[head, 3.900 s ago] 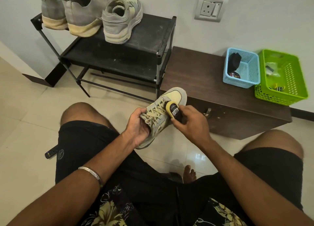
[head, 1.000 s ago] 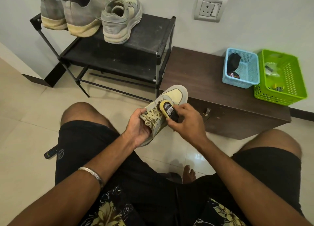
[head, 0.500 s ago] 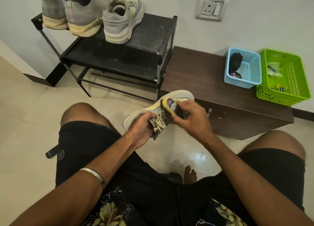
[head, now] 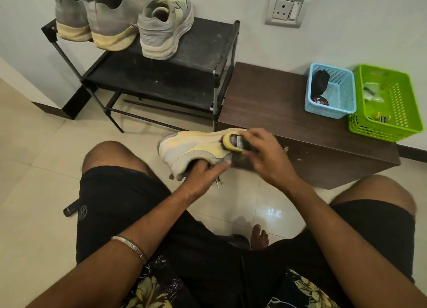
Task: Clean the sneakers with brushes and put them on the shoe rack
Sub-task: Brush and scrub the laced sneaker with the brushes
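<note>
A grey and pale-yellow sneaker (head: 191, 145) lies on its side in front of my knees, sole edge up and heel to the left. My left hand (head: 203, 173) grips it from below, fingers inside the opening. My right hand (head: 265, 155) holds a small brush (head: 233, 142) with a yellow back against the sneaker's toe end. The matching sneaker (head: 164, 28) stands on the top shelf of the black shoe rack (head: 208, 53), heel toward me.
Two grey high-top shoes (head: 97, 16) stand at the rack's left end. A low brown cabinet (head: 265, 108) to the right carries a blue basket (head: 330, 92) and a green basket (head: 388, 104). A dark object (head: 70, 209) lies on the tiled floor by my left thigh.
The sneaker has been turned from laces-up onto its side, heel swinging left. My left hand shifted under it and into the opening. The brush moved to the toe end of the sole edge.
</note>
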